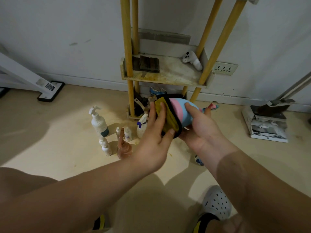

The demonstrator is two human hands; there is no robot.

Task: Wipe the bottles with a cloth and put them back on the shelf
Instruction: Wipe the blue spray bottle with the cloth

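Your right hand (203, 132) cradles the bottle (180, 113) from below. Its thumb lies over the top and its fingers curl under, so it has a firm hold. Your left hand (154, 140) is spread, with its fingers almost straight. They press the cloth (168, 118) flat against the wide end of the bottle, and the thumb sits on the cloth's near edge.

The bottle is in the air between your hands, in front of the shelf (173, 73) and below its middle board. It lies on its side. The wide end is to the left under the cloth and the body tapers away to the right. Wiping therefore likely means sliding the cloth right along that axis, toward your right thumb. That thumb covers part of the body, so you may need to turn the bottle.

The bottle is smooth, rounded plastic in blue with 1 pink band, and probably slippery. The cloth is soft, mustard yellow with a black hem. The shelf has round wooden posts and a stained board.

A pump bottle (99, 122), a spray bottle (142, 126) and several small ones stand on the floor to the left.
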